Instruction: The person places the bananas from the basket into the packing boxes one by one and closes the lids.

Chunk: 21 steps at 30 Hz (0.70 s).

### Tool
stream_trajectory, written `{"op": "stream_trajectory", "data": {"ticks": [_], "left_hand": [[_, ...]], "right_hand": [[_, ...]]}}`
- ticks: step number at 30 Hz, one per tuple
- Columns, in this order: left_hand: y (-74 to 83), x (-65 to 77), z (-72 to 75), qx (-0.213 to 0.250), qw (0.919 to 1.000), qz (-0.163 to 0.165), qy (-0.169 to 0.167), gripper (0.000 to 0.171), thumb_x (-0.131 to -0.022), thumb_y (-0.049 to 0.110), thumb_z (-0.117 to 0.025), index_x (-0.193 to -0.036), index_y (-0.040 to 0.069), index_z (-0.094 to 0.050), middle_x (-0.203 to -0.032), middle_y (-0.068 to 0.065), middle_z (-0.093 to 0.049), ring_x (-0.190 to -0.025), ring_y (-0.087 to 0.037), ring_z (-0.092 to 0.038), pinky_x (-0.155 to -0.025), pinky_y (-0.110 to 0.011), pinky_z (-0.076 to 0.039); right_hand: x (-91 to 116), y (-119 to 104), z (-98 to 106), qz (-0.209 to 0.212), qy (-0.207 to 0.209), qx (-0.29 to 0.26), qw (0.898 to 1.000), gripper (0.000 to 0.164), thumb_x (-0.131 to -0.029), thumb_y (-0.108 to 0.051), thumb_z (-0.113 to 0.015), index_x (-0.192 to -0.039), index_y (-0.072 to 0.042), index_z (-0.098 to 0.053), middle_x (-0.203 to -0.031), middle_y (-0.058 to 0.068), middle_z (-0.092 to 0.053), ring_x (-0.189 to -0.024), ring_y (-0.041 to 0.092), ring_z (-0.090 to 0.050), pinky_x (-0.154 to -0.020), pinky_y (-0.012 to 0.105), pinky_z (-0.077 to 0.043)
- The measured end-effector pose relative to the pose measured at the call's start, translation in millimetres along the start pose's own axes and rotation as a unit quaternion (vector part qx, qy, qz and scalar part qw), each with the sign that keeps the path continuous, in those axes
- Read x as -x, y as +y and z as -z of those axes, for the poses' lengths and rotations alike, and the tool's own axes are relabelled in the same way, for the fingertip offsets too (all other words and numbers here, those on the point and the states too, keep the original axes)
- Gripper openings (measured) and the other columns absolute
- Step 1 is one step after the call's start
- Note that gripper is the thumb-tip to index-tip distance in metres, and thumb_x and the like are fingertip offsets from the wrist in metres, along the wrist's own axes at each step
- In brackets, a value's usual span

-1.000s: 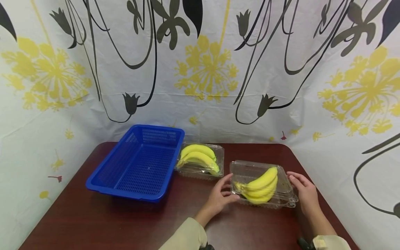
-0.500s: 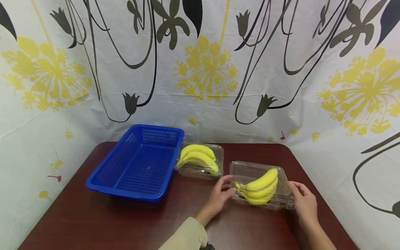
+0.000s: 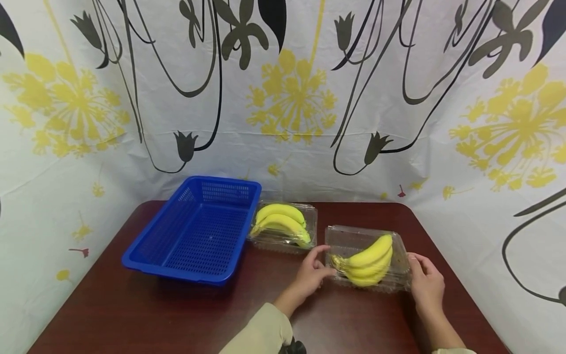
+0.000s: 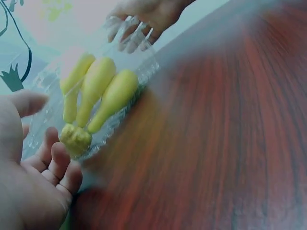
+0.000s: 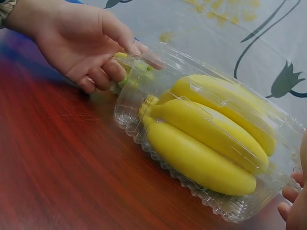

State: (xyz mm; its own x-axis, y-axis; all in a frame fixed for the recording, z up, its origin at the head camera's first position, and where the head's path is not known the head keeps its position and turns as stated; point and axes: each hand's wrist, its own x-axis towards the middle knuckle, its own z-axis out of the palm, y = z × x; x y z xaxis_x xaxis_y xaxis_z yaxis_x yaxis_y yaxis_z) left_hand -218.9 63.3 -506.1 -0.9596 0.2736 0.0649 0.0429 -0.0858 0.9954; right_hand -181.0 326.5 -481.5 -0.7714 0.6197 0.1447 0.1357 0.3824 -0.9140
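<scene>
A clear plastic clamshell box (image 3: pixel 349 238) with a bunch of yellow bananas (image 3: pixel 369 260) inside sits on the right part of the table, its lid down over the fruit. My left hand (image 3: pixel 307 275) holds its left end, thumb and index finger at the edge and the other fingers curled in loosely. At the opposite end my right hand (image 3: pixel 429 285) grips the right edge between thumb and fingers, covering that corner. In the right wrist view the bananas (image 5: pixel 206 143) show through the plastic, stems towards the left hand (image 5: pixel 86 43).
A blue perforated plastic basket (image 3: pixel 205 236) stands on the left of the dark red table (image 3: pixel 283 324). Beside it, near the back edge, lies a second clear box (image 3: pixel 311 221) with bananas (image 3: pixel 280 223). A patterned sheet (image 3: pixel 292 167) hangs behind the table.
My right hand has come in closer around the box's right edge, over the corner tabs visible earlier. The box has shifted very slightly; the left hand stays at its left end.
</scene>
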Motion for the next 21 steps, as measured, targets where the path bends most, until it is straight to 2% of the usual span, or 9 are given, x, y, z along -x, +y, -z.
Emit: {"op": "stream_trajectory", "data": {"ticks": [5, 9, 15, 21], "left_hand": [[5.3, -2.4, -0.3, 0.004, 0.9990, 0.042, 0.012, 0.064, -0.081, 0.001, -0.068, -0.140, 0.020, -0.053, -0.055, 0.000, -0.051, -0.043, -0.010, -0.042, -0.041, -0.022, -0.035], [8.8, -3.9, -1.2, 0.008, 0.9974, 0.066, 0.029, 0.064, -0.084, 0.001, -0.066, -0.142, 0.024, -0.052, -0.054, -0.001, -0.054, -0.041, -0.010, -0.042, -0.039, -0.021, -0.035], [9.0, -5.9, -4.4, 0.026, 0.9962, 0.066, 0.050, 0.065, -0.082, -0.002, -0.064, -0.142, 0.020, -0.052, -0.052, 0.000, -0.052, -0.038, -0.008, -0.041, -0.037, -0.020, -0.033], [5.9, -7.2, -8.6, 0.034, 0.9955, 0.059, 0.066, 0.066, -0.081, -0.003, -0.061, -0.142, 0.021, -0.052, -0.053, -0.001, -0.052, -0.038, -0.009, -0.043, -0.036, -0.020, -0.033]], "right_hand": [[-5, -1, -8, 0.017, 0.008, -0.008, 1.000, 0.041, -0.098, -0.041, -0.055, -0.116, -0.006, -0.068, -0.089, -0.022, -0.059, -0.084, 0.008, -0.050, -0.065, 0.019, -0.040], [-10, 0, -15, 0.022, 0.009, -0.011, 1.000, 0.042, -0.098, -0.041, -0.054, -0.117, -0.007, -0.068, -0.097, -0.017, -0.062, -0.093, 0.009, -0.051, -0.073, 0.023, -0.038], [-15, 0, -23, 0.014, 0.017, 0.001, 1.000, 0.044, -0.098, -0.044, -0.050, -0.117, -0.009, -0.069, -0.107, -0.006, -0.065, -0.104, 0.016, -0.052, -0.080, 0.026, -0.037], [-14, 3, -29, 0.038, 0.059, 0.003, 0.998, 0.043, -0.099, -0.042, -0.050, -0.105, -0.001, -0.063, -0.097, 0.011, -0.059, -0.090, 0.024, -0.049, -0.073, 0.035, -0.035]]}}
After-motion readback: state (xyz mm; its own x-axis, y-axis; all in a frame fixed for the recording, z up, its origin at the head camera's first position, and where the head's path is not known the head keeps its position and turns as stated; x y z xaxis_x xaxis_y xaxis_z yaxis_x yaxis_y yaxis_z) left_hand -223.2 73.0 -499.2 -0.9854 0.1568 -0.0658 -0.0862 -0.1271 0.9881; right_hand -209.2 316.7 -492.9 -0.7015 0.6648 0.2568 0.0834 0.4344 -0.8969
